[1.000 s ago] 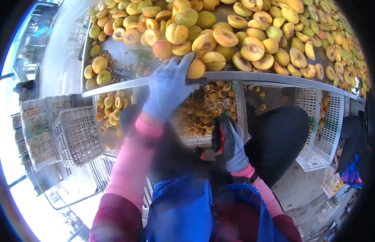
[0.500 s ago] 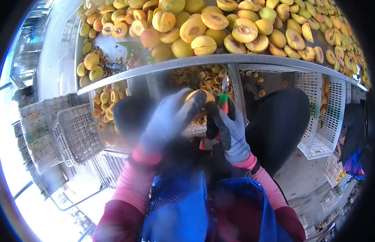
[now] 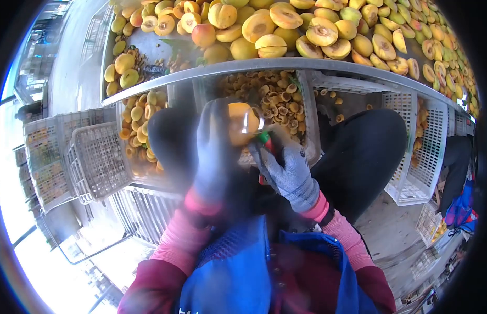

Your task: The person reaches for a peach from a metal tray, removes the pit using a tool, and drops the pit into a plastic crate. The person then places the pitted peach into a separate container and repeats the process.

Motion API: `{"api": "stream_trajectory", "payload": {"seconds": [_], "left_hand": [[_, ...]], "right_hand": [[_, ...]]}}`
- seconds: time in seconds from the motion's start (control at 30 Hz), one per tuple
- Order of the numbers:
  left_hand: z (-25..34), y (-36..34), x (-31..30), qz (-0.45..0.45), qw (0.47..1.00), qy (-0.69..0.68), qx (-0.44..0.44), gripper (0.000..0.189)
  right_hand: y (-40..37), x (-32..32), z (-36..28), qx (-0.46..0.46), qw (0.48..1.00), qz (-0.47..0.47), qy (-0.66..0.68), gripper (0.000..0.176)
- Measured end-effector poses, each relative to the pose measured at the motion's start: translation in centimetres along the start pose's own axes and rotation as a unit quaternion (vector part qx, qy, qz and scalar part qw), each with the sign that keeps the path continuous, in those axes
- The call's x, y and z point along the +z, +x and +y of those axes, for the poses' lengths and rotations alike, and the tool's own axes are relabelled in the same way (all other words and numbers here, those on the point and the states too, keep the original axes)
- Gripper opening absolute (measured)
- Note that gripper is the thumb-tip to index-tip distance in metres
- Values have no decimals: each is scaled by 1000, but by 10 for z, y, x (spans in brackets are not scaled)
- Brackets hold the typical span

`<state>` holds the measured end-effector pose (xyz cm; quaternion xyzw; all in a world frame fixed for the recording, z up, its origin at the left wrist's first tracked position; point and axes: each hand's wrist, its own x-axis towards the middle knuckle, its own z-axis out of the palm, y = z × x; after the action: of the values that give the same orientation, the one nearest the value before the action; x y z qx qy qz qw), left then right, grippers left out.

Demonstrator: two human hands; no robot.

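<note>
My left hand (image 3: 214, 144), in a grey glove with dark fingers and blurred, is wrapped round the side of a yellow peach half (image 3: 239, 123). In my right hand (image 3: 293, 170), also gloved, is a pitting knife (image 3: 264, 137) with a red and green handle. Its curved metal blade lies against the peach's right side. Both hands are close together above my lap. Behind them, under the table edge, a crate (image 3: 311, 112) holds many small brown cut-out pit pieces (image 3: 280, 102).
A metal-edged table (image 3: 285, 64) ahead carries many peaches, whole and halved. Peach halves (image 3: 144, 120) fill a container at the left, beside stacked grey crates (image 3: 99, 162). White crates (image 3: 429, 152) stand at the right, near another person's dark-clothed leg (image 3: 455, 162).
The knife, upright and away from the fruit before, is now tilted with its blade at the peach half. My left hand has turned, showing more of the peach.
</note>
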<state>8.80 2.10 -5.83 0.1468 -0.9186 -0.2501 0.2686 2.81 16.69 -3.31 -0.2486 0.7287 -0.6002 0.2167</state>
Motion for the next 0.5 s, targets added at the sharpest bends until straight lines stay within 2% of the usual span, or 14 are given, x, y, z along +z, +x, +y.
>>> {"api": "stream_trajectory", "payload": {"seconds": [0.07, 0.13, 0.17, 0.2, 0.23, 0.33, 0.43, 0.5], "left_hand": [[2, 0, 0, -1, 998, -48, -45, 41], [18, 6, -6, -22, 960, -208, -186, 34], [33, 9, -14, -35, 897, -321, -303, 34], [44, 12, -17, -47, 806, -424, -409, 35], [53, 13, -7, -2, 846, -397, -357, 43], [58, 8, -2, 40, 830, -414, -372, 40], [40, 1, 9, 52, 955, -228, -182, 32], [35, -2, 8, 42, 968, -205, -141, 27]], "right_hand": [[-3, -2, -2, -51, 997, -16, -48, 19], [-6, 2, 3, -104, 991, 6, -89, 18], [-8, 4, 5, -122, 987, 20, -103, 17], [-9, 7, 8, -128, 986, 37, -104, 17], [-10, 8, 5, -112, 988, 44, -95, 16], [-13, 7, -12, -24, 998, 40, -45, 16], [-16, 4, -11, 30, 998, -38, -45, 34], [-20, 7, -6, 34, 998, -39, -39, 36]]}}
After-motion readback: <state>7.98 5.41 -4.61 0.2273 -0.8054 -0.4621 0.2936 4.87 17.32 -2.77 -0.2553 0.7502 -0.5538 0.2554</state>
